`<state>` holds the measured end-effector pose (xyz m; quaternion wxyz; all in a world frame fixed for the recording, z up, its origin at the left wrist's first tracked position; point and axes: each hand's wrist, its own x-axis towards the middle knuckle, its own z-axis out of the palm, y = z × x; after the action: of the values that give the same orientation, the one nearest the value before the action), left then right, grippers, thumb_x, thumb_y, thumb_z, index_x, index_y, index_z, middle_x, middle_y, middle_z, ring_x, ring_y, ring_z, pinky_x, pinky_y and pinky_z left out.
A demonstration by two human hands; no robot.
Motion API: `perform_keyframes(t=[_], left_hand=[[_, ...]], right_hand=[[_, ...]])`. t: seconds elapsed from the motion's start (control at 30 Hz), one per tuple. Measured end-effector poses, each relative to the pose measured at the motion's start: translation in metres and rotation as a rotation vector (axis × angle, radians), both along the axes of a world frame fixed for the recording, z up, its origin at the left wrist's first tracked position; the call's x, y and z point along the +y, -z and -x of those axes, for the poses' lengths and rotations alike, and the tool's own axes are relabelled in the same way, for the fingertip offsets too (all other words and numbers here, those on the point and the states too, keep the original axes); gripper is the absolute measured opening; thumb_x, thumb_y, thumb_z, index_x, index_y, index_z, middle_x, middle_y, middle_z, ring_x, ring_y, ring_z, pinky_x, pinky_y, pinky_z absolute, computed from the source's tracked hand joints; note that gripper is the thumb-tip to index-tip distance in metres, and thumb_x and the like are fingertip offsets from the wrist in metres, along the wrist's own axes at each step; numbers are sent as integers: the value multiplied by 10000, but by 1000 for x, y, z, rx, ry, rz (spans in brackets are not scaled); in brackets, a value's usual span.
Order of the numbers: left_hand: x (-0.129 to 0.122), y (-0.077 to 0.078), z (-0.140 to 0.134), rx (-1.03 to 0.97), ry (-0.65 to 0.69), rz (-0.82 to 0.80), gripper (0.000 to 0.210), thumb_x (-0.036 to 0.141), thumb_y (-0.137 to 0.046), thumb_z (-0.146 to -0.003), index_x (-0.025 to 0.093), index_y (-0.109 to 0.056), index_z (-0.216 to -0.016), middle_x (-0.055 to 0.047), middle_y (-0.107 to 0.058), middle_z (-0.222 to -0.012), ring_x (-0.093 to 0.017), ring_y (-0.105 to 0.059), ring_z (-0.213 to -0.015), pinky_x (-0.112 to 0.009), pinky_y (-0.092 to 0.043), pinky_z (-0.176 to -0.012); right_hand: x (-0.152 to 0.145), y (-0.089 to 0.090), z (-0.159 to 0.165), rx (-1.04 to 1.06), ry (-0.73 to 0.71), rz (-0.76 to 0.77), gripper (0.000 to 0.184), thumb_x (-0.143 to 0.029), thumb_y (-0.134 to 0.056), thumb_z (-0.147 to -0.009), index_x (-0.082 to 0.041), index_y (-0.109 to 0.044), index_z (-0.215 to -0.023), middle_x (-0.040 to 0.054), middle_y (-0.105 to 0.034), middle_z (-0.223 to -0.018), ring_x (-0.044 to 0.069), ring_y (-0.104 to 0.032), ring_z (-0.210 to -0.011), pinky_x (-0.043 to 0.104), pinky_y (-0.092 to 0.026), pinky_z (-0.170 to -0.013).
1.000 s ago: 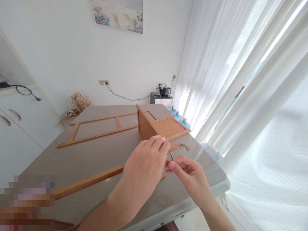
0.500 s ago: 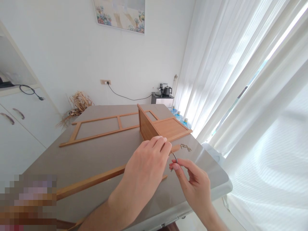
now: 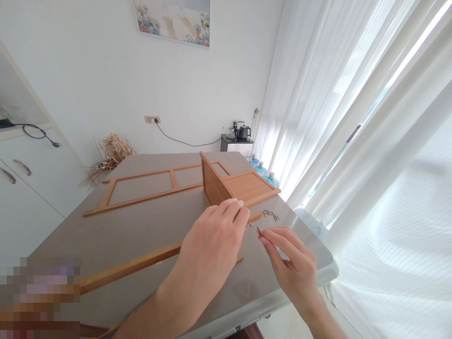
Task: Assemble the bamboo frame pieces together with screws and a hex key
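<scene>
One metal tool [image 3: 260, 231] is clamped in your right hand [image 3: 295, 260]; your left hand [image 3: 212, 238] covers part of the upright panel [image 3: 214, 186], its grip hidden. Beyond, one screw [image 3: 250, 224] juts, seemingly unseated; loose screws [image 3: 271, 216] lie toward the desk's [image 3: 141, 226] right edge.

Grey table [image 3: 144, 230], open wooden frame [image 3: 173, 180], panelled wooden piece [image 3: 247, 186], small metal screws [image 3: 271, 214]

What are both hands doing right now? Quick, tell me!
Left hand: curled by the upright panel; I can't tell what it grips, as its fingertips are hidden.
Right hand: closed, pinching a thin metal piece.
</scene>
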<state>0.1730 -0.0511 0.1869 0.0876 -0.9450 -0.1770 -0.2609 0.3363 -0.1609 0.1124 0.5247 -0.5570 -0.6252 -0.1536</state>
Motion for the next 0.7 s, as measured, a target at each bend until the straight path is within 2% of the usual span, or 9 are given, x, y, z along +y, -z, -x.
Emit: perform_keyframes(t=[0.13, 0.43, 0.7], left_hand=[[-1, -3, 1, 4, 12, 20, 282, 97, -535, -971, 183, -530, -1240, -89, -656, -1251, -245, -647, -1121, -432, -566, -894], [0, -3, 0, -17, 17, 18, 254, 81, -538, -946, 167, -561, -1184, -87, -673, -1204, -255, -656, -1109, -439, -572, -885], [-1, -4, -1, -17, 17, 13, 255, 100, -513, -969, 170, -558, -1210, -94, -674, -1216, -263, -658, -1117, -450, -575, -880]], right_hand=[[0, -4, 0, -70, -7, -3, 377, 23, -632, -892, -256, -693, -1138, 35, -717, -925, 183, -644, -845, 342, -547, -734], [7, -4, 2, -50, -20, 14, 365, 2, -630, -900, -268, -694, -1138, 42, -723, -942, 198, -648, -844, 357, -543, -725], [3, -8, 0, -39, -32, 73, 266, -46, -638, -929, -253, -694, -1086, 30, -730, -932, 180, -664, -838, 338, -532, -741]])
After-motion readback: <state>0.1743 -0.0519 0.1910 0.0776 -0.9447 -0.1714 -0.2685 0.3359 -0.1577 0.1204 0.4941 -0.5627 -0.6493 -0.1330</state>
